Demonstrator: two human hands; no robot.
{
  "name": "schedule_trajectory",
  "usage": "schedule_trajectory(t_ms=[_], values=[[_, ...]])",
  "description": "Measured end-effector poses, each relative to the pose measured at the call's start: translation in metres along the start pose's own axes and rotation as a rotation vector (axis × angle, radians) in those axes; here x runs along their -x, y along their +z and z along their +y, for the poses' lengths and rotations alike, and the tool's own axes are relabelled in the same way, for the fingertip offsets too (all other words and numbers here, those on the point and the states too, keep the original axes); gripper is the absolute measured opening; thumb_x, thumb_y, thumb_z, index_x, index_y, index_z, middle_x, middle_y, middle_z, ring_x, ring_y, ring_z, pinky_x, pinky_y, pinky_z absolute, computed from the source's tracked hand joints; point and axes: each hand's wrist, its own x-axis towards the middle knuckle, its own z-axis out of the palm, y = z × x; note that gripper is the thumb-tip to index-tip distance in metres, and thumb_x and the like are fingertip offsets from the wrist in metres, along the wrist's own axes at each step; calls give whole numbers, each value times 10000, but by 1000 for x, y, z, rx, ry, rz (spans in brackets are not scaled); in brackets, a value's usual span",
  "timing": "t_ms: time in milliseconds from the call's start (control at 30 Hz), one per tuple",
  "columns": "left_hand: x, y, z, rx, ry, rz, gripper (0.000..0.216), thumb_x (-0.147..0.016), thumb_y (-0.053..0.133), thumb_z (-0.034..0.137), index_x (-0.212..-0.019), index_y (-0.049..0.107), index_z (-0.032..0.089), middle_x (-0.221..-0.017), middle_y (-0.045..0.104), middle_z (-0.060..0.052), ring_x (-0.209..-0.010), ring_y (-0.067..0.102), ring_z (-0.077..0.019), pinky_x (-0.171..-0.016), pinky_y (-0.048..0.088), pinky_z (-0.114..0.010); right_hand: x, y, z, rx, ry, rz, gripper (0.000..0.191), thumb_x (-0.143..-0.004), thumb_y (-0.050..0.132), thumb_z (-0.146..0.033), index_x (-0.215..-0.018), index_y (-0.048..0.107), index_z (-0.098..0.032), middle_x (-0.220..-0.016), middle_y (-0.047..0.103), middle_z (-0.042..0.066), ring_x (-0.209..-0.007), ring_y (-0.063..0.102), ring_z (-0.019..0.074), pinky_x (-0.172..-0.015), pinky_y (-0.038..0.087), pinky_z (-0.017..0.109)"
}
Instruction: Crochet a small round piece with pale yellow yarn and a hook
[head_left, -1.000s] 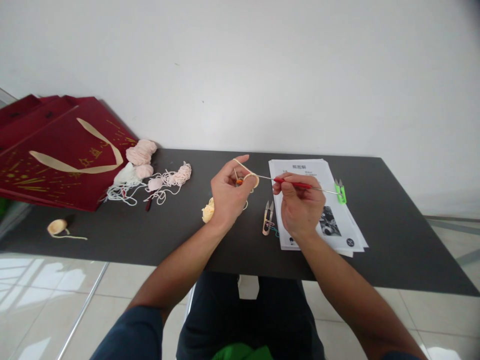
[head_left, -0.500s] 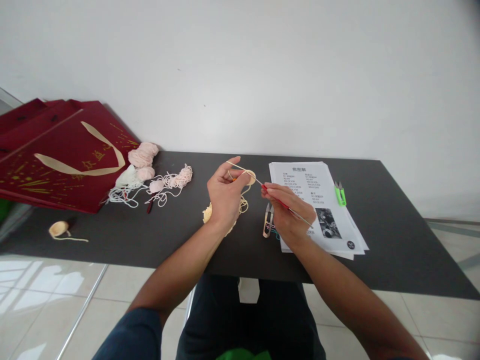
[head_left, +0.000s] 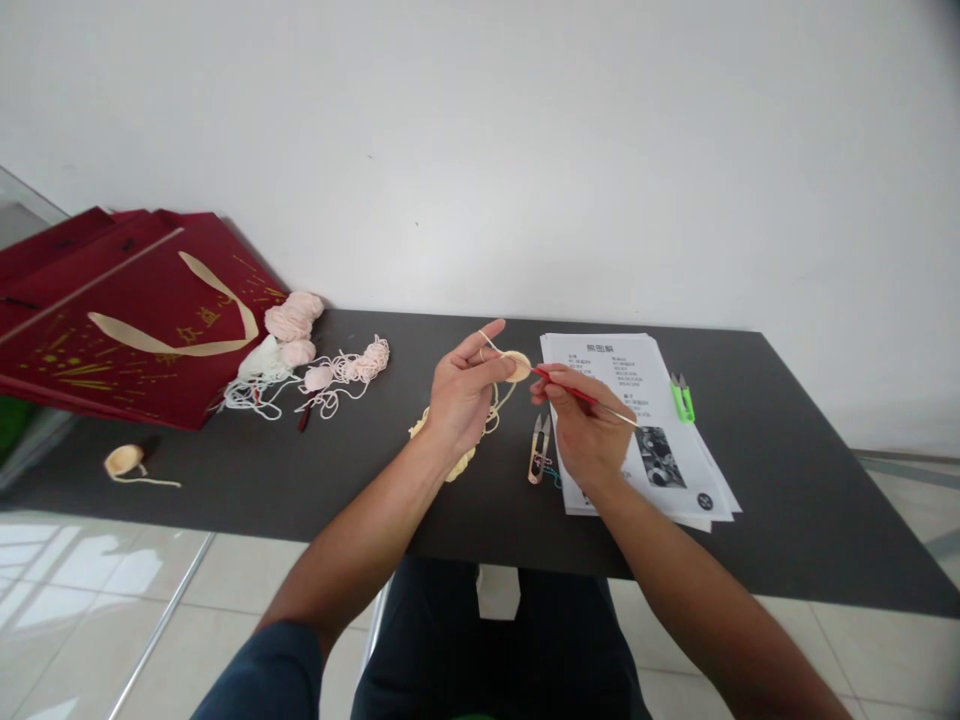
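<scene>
Between thumb and fingers, my left hand (head_left: 466,390) pinches a small round cream crochet piece (head_left: 516,367). Cream yarn runs over its raised index finger, and a loose strand trails down to a pale yellow yarn bundle (head_left: 459,466) partly hidden behind the wrist. My right hand (head_left: 589,420) is closed around a crochet hook (head_left: 574,390) with a red grip and metal shaft. The hook's tip meets the right edge of the crochet piece. Under and beside the right hand lie printed pattern sheets (head_left: 611,375), with thread snips (head_left: 538,450) just to the left.
Green thread snips (head_left: 682,398) rest on the sheets' right edge. Dark red paper bags (head_left: 142,320) stand at the left, beside pink yarn (head_left: 294,316) and white yarn (head_left: 259,375). A cream crocheted cup (head_left: 124,461) with a tail lies on the dark table (head_left: 330,480) at the left.
The crochet piece has turned and shows more of its face, slightly farther right. The hook has come close against it, and the yarn stretched between the hands has shortened.
</scene>
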Motion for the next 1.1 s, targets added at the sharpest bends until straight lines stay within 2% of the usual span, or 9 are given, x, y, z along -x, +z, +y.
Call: schedule_trajectory(t_ms=[100,200,300,400,467,600,733,967,1100], values=[[1,0,1,-106,24,11,579,-616,914,118,-1175,785,200,-666,666,73,-638,620,-68,-778,495,-264,-10,-4,2,-70,69,-17,138,-896,766,-165,-960,763,-288,-1015,813,-12,-725,748,122,-649,633,289],[0,-2,0,-235,43,15,625,-620,912,142,-1225,776,220,-670,674,70,-623,599,-72,-736,486,-261,-17,-11,2,-42,62,-41,102,-887,779,-195,-935,724,-266,-974,793,-9,-684,706,108,-623,594,273],[0,-5,-2,-354,90,59,619,-650,880,153,-1254,768,220,-675,677,62,-614,577,-79,-701,478,-261,-16,-14,-3,86,-44,-44,124,-883,777,-169,-938,727,-269,-964,784,-1,-735,714,128,-634,583,284],[0,-5,-5,-449,186,104,574,-683,828,143,-1248,770,220,-679,660,61,-599,540,-81,-658,459,-257,-10,-12,-10,252,-197,-59,146,-891,757,-141,-941,742,-278,-962,787,11,-872,742,169,-747,607,338],[2,-5,-6,-522,274,111,540,-703,789,125,-1233,776,226,-691,644,63,-612,530,-83,-659,453,-256,-6,-10,-13,284,-214,-53,146,-895,753,-143,-951,744,-277,-965,788,14,-891,744,175,-772,607,352],[4,-3,-7,-607,407,75,480,-711,733,83,-1157,803,248,-704,620,63,-660,537,-89,-700,463,-256,-8,-8,-13,133,-14,28,95,-889,783,-213,-939,713,-254,-943,778,3,-712,700,129,-624,563,287],[3,-4,-5,-518,334,4,485,-701,737,89,-1150,807,259,-693,618,56,-642,520,-96,-647,439,-252,-13,-11,-12,-32,123,52,130,-863,819,-259,-899,695,-247,-899,776,-6,-653,664,110,-602,541,271],[-3,-9,-3,-402,245,-32,460,-650,739,63,-1068,828,237,-698,631,40,-602,477,-80,-588,377,-237,-19,-13,-16,-148,189,23,149,-844,839,-248,-877,694,-248,-877,771,-15,-654,653,102,-591,527,257],[-2,-9,-6,-357,202,-58,276,-694,809,111,-942,829,232,-725,662,25,-628,529,-84,-612,398,-240,-22,-13,-11,-260,304,18,157,-842,846,-262,-874,692,-256,-882,787,-28,-676,680,96,-608,572,235]])
